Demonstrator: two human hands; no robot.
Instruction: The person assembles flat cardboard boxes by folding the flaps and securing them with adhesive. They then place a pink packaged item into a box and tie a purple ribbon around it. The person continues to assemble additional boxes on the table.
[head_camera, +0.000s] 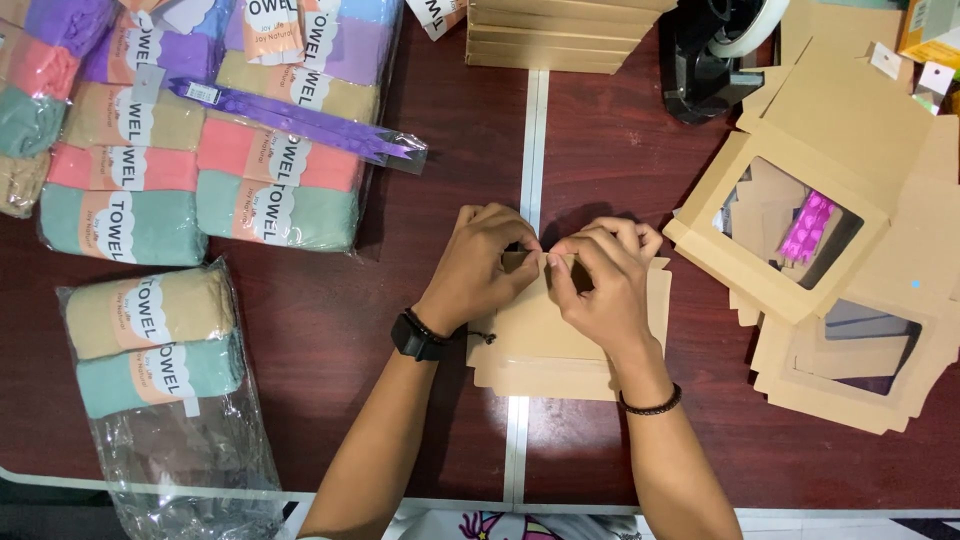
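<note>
Both hands are pinching the top edge of the flat brown cardboard box (545, 335), left hand (487, 262) and right hand (597, 280) fingertip to fingertip. It lies mid-surface (330, 330), towel packs (200, 120) left, windowed boxes (800, 225) right.

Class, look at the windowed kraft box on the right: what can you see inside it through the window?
Through the window of the box, a bright pink patterned piece shows, with brown card shapes beside it. The rest of the inside is hidden by the cardboard frame, so nothing more can be told.
</note>
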